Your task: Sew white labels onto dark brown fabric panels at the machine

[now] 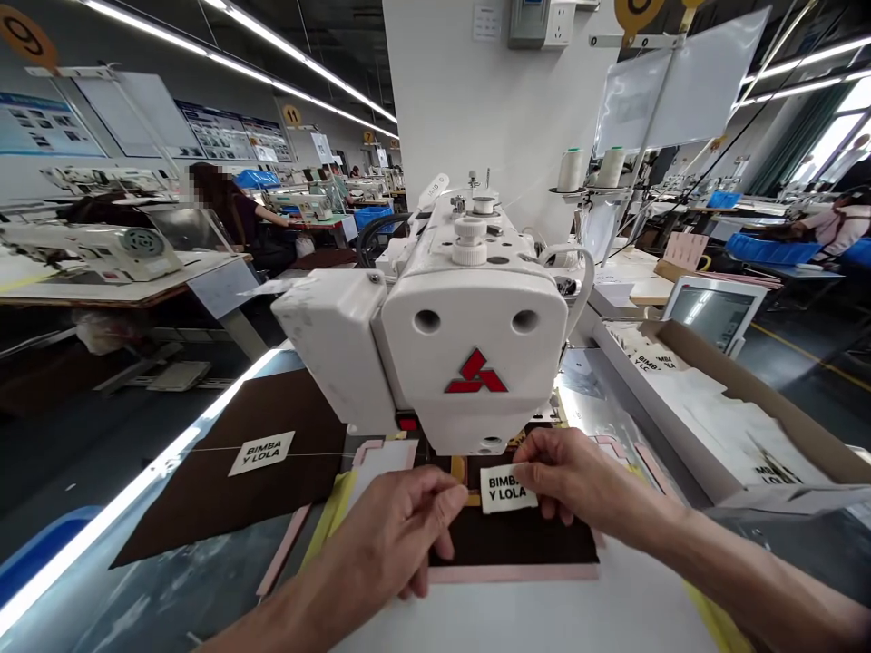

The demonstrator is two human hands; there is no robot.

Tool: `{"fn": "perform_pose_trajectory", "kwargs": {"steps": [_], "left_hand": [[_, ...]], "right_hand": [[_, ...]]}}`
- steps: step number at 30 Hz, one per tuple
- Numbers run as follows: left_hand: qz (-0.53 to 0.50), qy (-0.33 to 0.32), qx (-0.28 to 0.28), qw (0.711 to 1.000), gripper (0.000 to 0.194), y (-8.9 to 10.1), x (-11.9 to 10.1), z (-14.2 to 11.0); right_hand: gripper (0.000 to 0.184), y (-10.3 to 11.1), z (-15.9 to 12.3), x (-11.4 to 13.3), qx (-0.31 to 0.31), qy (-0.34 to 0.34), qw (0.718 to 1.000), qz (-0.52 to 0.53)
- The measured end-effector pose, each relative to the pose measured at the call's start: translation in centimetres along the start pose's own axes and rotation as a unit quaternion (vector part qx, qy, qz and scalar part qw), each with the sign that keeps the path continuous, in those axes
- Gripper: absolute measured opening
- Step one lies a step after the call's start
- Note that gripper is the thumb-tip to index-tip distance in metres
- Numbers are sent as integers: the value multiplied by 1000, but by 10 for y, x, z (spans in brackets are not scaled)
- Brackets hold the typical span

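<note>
My right hand [566,481] pinches a white fabric label [500,494] with "BIMBA Y LOLA" in black, thumb on its right side. The label is over a dark brown fabric panel [517,541] under the white sewing machine head [476,336]. My left hand [408,517] is by the panel's left side, thumb and forefinger drawn together and the other fingers curled. Whether anything is between those fingertips is hidden. To the left lies another brown panel [218,499] bearing a matching label [262,452], with a thread running across it.
An open cardboard box [714,431] of labels stands at the right, near a small screen [714,308]. Pink strips [513,573] edge the white template [544,617]. Thread cones [570,170] stand behind. A co-worker [235,209] sits among machines at the left.
</note>
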State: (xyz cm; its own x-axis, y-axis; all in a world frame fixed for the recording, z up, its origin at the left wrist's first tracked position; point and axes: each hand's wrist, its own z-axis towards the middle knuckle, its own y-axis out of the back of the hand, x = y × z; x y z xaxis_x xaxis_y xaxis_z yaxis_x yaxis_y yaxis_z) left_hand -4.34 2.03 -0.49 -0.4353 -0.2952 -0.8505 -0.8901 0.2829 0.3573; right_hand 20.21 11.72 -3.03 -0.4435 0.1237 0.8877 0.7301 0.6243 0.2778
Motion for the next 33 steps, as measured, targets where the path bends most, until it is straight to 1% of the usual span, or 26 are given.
{"fn": "perform_pose_trajectory", "kwargs": {"steps": [1, 2, 3, 5, 7, 8, 9, 11, 15, 17, 21, 25, 28, 31, 33], "left_hand": [[62, -30, -28, 997, 53, 5, 1, -2], [127, -66, -55, 988, 50, 9, 3, -4], [193, -112, -79, 972, 48, 12, 6, -6], [300, -228, -118, 919, 39, 17, 14, -7], [350, -332, -148, 863, 26, 18, 23, -7], [361, -374, -162, 839, 25, 18, 26, -6], [366, -406, -174, 819, 25, 17, 29, -5], [373, -440, -179, 797, 27, 13, 30, -3], [409, -471, -137, 769, 31, 6, 23, 1], [428, -478, -137, 755, 31, 4, 20, 3], [467, -459, -148, 741, 37, 4, 21, 8], [493, -436, -148, 738, 39, 6, 28, 13], [491, -434, -148, 741, 39, 7, 32, 16], [489, -425, -149, 748, 37, 7, 35, 17], [488, -412, -147, 755, 36, 7, 37, 17]], "right_hand": [[16, 3, 5, -1, 0, -3, 1000, -8], [14, 6, 10, -1, 0, -7, 1000, -16], [14, 7, 13, -1, 0, -11, 1000, -22], [14, 9, 17, 1, -3, -18, 999, -30], [15, 9, 17, 5, -5, -20, 999, -37], [15, 9, 16, 9, -5, -20, 999, -41], [15, 8, 15, 12, -5, -18, 999, -45], [16, 8, 13, 17, -4, -13, 998, -56], [14, 8, 18, 16, -1, 8, 997, -82], [12, 7, 22, 13, 2, 27, 995, -91], [9, 4, 25, 12, 4, 65, 993, -102], [8, -1, 22, 17, -13, 90, 989, -119], [10, -3, 20, 19, -26, 105, 984, -143], [13, -5, 19, 19, -41, 125, 975, -180], [13, -6, 15, 18, -66, 147, 963, -215]]}}
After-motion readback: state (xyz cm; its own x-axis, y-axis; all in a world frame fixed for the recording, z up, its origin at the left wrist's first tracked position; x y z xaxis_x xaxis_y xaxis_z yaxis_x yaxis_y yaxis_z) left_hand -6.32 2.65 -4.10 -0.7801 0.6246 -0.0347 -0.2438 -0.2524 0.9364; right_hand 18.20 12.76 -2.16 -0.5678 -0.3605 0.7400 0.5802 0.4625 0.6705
